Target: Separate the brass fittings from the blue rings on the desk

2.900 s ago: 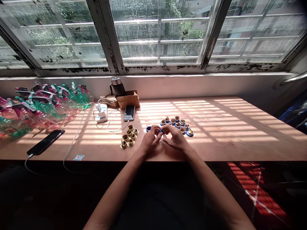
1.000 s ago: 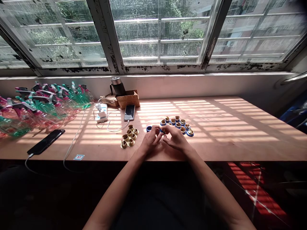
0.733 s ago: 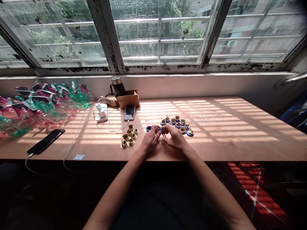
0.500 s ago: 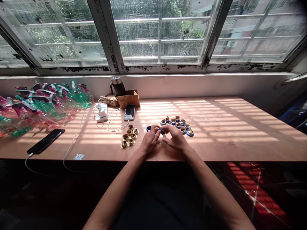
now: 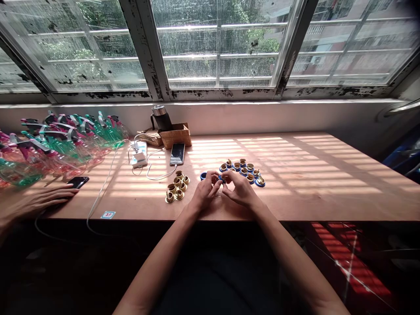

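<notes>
Close together above the table's front part, my left hand (image 5: 205, 191) and my right hand (image 5: 241, 188) are both closed on one small blue ring (image 5: 222, 178) between their fingertips. The fingers cover much of it, so any metal part in it is hard to make out. Another blue ring (image 5: 203, 176) lies just beyond my left fingers. To the left sits a cluster of brass-coloured flanged metal fittings (image 5: 179, 185). Behind my right hand are several similar fittings with blue rings round their bases (image 5: 250, 178).
Another person's hand (image 5: 49, 197) lies over a black phone (image 5: 78, 181) at the left. Many spray bottles (image 5: 65, 140) are piled at the far left. A charging phone (image 5: 177, 154), a white power strip (image 5: 139, 155) and a cardboard box (image 5: 177, 135) with a flask (image 5: 162, 117) stand further back.
Another person's hand has come in from the left and covers part of the black phone. My fingers have shifted slightly round the blue ring; both hands stay in place.
</notes>
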### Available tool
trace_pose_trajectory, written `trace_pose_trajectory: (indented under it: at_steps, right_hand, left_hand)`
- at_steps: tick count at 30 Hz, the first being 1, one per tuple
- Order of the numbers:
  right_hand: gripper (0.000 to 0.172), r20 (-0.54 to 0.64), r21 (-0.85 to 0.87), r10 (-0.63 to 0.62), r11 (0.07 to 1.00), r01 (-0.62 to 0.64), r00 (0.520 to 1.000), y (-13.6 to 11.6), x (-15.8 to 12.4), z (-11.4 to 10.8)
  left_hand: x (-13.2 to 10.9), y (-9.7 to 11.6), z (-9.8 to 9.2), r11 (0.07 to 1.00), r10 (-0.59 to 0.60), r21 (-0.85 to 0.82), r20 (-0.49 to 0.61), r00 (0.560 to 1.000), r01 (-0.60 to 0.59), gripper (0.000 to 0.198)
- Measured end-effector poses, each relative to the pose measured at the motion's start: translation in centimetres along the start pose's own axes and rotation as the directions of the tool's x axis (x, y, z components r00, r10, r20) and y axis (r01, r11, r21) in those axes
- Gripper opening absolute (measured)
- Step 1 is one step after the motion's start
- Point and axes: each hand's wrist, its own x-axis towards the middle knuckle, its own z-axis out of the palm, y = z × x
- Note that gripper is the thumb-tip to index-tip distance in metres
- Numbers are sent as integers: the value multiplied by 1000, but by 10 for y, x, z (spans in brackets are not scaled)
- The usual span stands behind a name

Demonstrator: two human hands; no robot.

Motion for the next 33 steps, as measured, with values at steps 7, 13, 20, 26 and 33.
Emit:
trace_pose_trajectory:
  at_steps: [7, 13, 20, 26, 33]
  right_hand:
    - [32, 6, -12, -9, 1000, 9, 1000, 2, -2, 0]
    - [33, -3, -8, -18, 1000, 18, 1000, 3, -2, 1]
    - [33, -33, 10, -50, 999, 50, 998, 2, 0, 2]
    - [31, -12, 18, -21, 1000, 21, 1000, 2, 0, 1]
    - [26, 12, 9, 16, 1000, -16, 1000, 0, 0, -1]
  left_hand:
    - [-2, -5, 0, 999, 4, 37, 14, 1000, -4, 28]
    - [-1, -2, -1, 999, -13, 49, 16, 1000, 12, 29]
    - [0, 4, -2, 997, -40, -57, 44, 998, 42, 28]
    - [0, 0, 0, 1000, -8, -22, 17, 1000, 8, 29]
    - [-1, -1, 0, 1000, -6, 25, 21, 1000, 6, 30]
